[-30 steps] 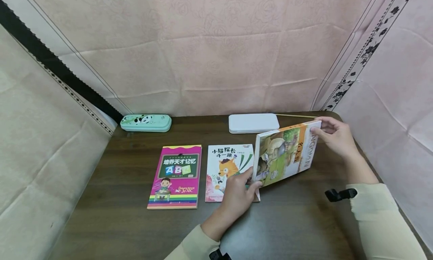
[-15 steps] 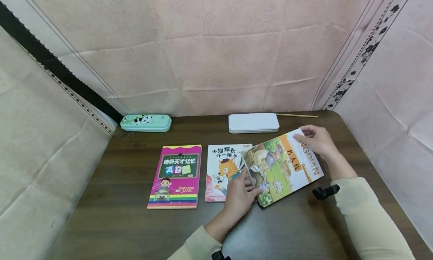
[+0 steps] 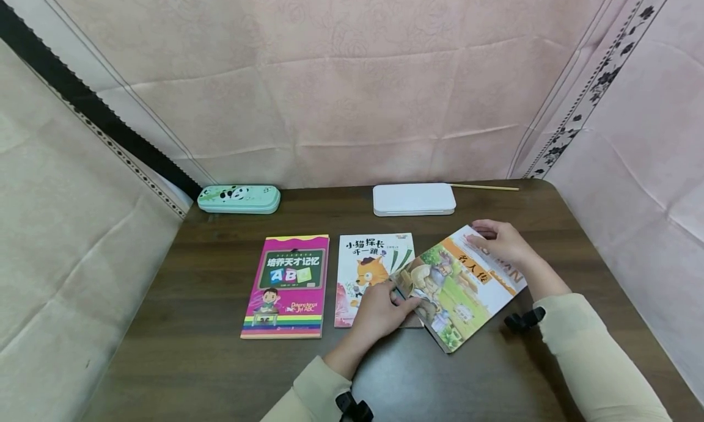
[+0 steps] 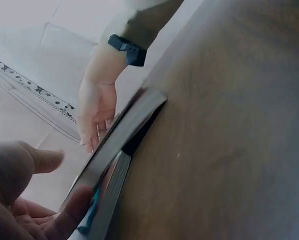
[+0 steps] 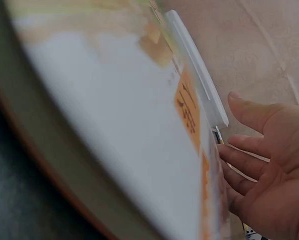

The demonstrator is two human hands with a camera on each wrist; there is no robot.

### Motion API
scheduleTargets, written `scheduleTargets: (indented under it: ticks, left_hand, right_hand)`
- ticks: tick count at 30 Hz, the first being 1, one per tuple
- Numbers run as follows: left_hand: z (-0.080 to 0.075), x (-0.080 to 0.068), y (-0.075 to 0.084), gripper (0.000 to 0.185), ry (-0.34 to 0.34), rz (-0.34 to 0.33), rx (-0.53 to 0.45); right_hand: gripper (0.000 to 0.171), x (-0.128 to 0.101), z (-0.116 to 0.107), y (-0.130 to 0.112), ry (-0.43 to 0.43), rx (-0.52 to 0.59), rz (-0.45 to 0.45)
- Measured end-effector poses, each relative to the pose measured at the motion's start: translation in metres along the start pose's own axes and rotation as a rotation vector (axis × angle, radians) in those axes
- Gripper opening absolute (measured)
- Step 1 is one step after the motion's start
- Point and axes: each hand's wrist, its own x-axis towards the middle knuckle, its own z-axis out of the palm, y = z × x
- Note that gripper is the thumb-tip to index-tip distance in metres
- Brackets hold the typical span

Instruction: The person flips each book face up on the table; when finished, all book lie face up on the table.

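A green-and-white picture-cover book (image 3: 462,294) lies aslant between my hands, its left corner over the cat-cover book (image 3: 365,260). My left hand (image 3: 382,309) holds its left side, thumb on the cover side. In the left wrist view the left fingers (image 4: 72,215) are at the book's edge, and a dark gap shows under the tilted book (image 4: 109,140). My right hand (image 3: 503,245) holds the upper right edge. The right wrist view shows the right fingers (image 5: 244,162) reaching behind that edge, the thumb raised. Farther left lies a pink ABC book (image 3: 286,287).
A mint panda pencil case (image 3: 239,200) sits at the table's back left. Near the back edge lie a white flat case (image 3: 414,200) and a thin stick (image 3: 486,187) to its right. Patterned cloth (image 3: 352,104) hangs behind and on both sides of the brown table (image 3: 192,361).
The green-and-white book has come down from a steep tilt and turned clockwise, its lower corner nearer me. My right hand has moved left and toward me; my left hand has shifted slightly.
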Motion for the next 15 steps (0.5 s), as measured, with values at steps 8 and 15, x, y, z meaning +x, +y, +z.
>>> scheduleTargets:
  ticks: [8,15]
  left_hand:
    - [-0.017,0.014,0.003,0.034,-0.011,0.044,0.167]
    - [-0.020,0.033,-0.002,0.027,0.129,0.157,0.208]
  right_hand:
    - [0.064,-0.017,-0.008,0.015,-0.009,-0.043,0.029]
    - [0.055,-0.042,-0.020,0.033,0.004,-0.194,0.001]
